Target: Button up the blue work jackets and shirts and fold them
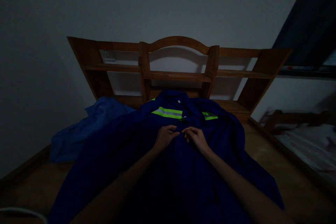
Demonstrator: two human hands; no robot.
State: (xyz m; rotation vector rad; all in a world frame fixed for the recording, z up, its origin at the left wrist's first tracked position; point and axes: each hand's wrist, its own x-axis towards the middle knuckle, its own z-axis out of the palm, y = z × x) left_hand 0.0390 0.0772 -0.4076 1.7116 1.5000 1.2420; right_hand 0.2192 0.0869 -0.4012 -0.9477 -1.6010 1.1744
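A dark blue work jacket (178, 168) with yellow-green and silver reflective strips lies spread out, its collar at the far end. Over the upper part of its front opening, my left hand (165, 138) and my right hand (195, 138) face each other with the fingertips close together. The left thumb and fingers are bent toward each other at the cloth edge. On the right, the fingers are curled in a pinch at the same edge. Dim light hides the exact bit of cloth between the fingertips. A small white label (179, 101) shows inside the collar.
A wooden shelf headboard (178, 76) stands against the wall behind the jacket. Lighter blue cloth (70, 136) lies bunched at the left. A white cable (23, 210) runs at the lower left. Dark curtain (307, 24) hangs at the upper right, above pale bedding (309, 147).
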